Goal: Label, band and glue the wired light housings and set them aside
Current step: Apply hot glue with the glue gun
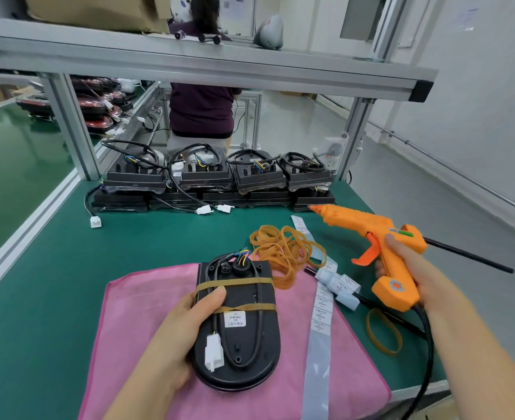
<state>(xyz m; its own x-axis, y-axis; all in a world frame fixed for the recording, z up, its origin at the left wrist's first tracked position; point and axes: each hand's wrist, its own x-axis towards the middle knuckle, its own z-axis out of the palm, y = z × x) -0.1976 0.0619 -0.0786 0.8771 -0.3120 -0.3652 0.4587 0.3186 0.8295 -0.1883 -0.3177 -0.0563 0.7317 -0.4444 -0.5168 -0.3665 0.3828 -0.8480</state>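
1. A loose white connector (95, 221) lay on the green table (53, 283), at the end of a black cable from the back row.
2. The left hand (177, 334) gripped the light housing (244, 338), fingers curled round its left edge and thumb on top.
3. The housing rested back-up on a pink cloth (135, 313). Two tan bands crossed it, holding down its cable, and it bore a white label (235, 319).
4. Behind, more wired housings (216, 183) stood stacked in a row along the far edge of the table.
5. A heap of rubber bands (283, 253) lay just beyond the cloth, with a label strip (319, 325) to its right.
6. The right hand (407, 268) clasped the handle of an orange glue gun (383, 247), which was held above the table with its nozzle pointing left.
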